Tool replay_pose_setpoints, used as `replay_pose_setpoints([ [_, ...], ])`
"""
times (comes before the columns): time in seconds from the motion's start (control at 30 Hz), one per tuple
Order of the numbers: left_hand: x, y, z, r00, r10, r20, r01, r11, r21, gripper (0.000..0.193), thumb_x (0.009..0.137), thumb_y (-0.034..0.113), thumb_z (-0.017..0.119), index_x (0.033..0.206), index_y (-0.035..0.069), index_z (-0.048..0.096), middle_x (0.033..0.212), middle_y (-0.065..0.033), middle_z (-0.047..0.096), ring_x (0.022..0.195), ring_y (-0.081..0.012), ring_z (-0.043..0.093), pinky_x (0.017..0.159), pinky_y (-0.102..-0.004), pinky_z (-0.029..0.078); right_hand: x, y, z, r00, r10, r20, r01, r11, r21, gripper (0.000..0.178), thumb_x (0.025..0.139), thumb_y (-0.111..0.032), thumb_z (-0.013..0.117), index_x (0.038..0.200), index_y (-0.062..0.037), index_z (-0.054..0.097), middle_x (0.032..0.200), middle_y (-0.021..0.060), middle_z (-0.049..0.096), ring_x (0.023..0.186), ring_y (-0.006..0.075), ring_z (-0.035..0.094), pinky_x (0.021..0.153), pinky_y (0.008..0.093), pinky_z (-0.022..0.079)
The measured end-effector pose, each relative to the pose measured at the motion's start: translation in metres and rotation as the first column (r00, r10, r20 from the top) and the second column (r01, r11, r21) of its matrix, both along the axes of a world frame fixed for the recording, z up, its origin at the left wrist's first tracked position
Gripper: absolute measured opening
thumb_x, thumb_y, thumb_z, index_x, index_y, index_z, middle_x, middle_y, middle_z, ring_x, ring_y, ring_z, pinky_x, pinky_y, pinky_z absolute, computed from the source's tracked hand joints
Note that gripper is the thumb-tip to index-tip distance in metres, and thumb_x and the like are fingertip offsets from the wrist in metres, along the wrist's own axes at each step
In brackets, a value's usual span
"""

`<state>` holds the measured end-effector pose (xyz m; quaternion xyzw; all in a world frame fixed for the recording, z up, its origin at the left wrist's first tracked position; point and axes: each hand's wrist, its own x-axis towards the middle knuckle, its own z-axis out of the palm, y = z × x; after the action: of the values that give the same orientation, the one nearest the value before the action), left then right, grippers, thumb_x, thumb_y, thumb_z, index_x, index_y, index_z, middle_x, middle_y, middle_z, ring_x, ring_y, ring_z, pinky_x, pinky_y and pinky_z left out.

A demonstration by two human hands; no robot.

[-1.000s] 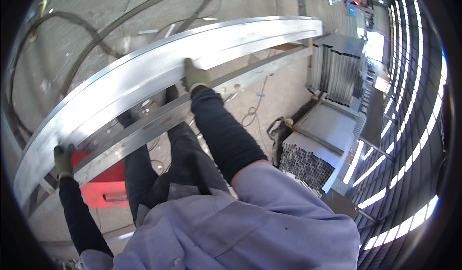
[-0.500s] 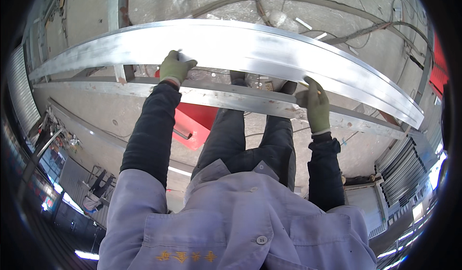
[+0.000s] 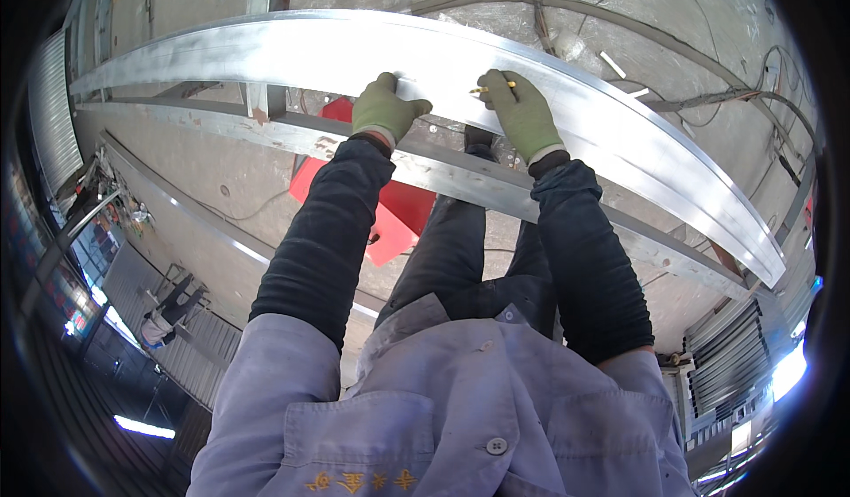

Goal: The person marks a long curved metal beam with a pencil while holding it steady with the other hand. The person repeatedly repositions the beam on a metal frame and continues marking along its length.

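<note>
A long, shiny silver metal panel (image 3: 292,50) lies crosswise in front of me on a grey metal frame bar (image 3: 460,177). My left hand (image 3: 382,112), in a green glove, rests on the panel's near edge. Its thumb stretches out to the right, apart from the fingers; the fingertips are partly hidden. To the right, my right hand (image 3: 524,118), gloved alike, is closed on a thin yellow pencil (image 3: 484,90). The pencil points left, just over the panel's surface; whether its tip touches the metal is not plain.
Below the bar stands a red object (image 3: 394,223), beside my legs. Dark cables (image 3: 673,41) run over the concrete floor beyond the panel. Stacked metal profiles (image 3: 730,351) lie at the right. A dark jumble of items (image 3: 128,200) is at the left.
My right hand has moved left and up onto the panel with the pencil, closer to my left hand. The left hand has shifted right along the near edge. The whole view has also shifted.
</note>
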<state>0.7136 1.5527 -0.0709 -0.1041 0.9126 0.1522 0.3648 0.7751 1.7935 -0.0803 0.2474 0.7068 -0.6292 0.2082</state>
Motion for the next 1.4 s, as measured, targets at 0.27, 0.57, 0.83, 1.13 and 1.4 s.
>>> replay_pose_setpoints([
  [0.27,0.000,-0.004,-0.001,1.000,0.010,-0.007,-0.010,1.000,0.005,0.070,0.078,0.041,0.095,0.130,0.000,0.070,0.125,-0.0225,0.076,0.117,-0.0362,0.073,0.101,-0.0430,0.057,-0.002,-0.002,0.001,0.985,-0.143,0.094,0.158,0.971,-0.178,0.045,0.111,-0.038,0.060,0.118,0.0035,0.076,0.104,0.0112,0.078,0.094,0.0176,0.072,0.089,0.0321,0.056],
  [0.57,-0.002,-0.002,0.004,1.000,0.002,0.009,-0.002,1.000,0.005,0.072,0.078,0.042,0.096,0.131,0.000,0.069,0.125,-0.0223,0.075,0.117,-0.0366,0.073,0.102,-0.0435,0.057,-0.001,-0.002,-0.002,0.990,-0.113,0.083,0.125,0.980,-0.157,0.045,0.110,-0.038,0.060,0.117,0.0035,0.076,0.103,0.0113,0.077,0.095,0.0185,0.072,0.089,0.0324,0.056],
  [0.83,-0.002,-0.003,0.005,0.999,-0.036,0.017,0.035,0.999,0.006,0.081,0.078,0.047,0.093,0.139,0.002,0.065,0.130,-0.0208,0.073,0.123,-0.0359,0.071,0.104,-0.0450,0.058,-0.023,-0.046,0.010,0.987,0.111,-0.115,-0.113,0.994,-0.014,0.039,0.107,-0.040,0.062,0.120,-0.0064,0.077,0.102,0.0157,0.079,0.093,0.0280,0.076,0.086,0.0383,0.058],
  [1.13,0.000,0.001,0.005,0.998,-0.057,0.003,0.057,0.997,-0.047,0.087,0.075,0.052,0.093,0.144,0.006,0.064,0.131,-0.0196,0.072,0.124,-0.0339,0.070,0.104,-0.0438,0.057,-0.053,-0.066,0.006,0.941,0.338,-0.024,-0.331,0.931,0.152,0.045,0.107,-0.045,0.062,0.124,-0.0058,0.077,0.102,0.0183,0.079,0.091,0.0300,0.075,0.087,0.0387,0.058],
  [1.4,0.000,-0.001,0.007,0.999,-0.034,0.007,0.034,0.999,-0.032,0.085,0.076,0.050,0.093,0.144,0.006,0.065,0.129,-0.0195,0.074,0.122,-0.0337,0.072,0.103,-0.0438,0.057,-0.068,-0.070,0.001,0.864,0.504,-0.017,-0.474,0.823,0.313,0.043,0.107,-0.043,0.059,0.120,-0.0069,0.078,0.104,0.0186,0.080,0.097,0.0363,0.077,0.090,0.0426,0.059],
])
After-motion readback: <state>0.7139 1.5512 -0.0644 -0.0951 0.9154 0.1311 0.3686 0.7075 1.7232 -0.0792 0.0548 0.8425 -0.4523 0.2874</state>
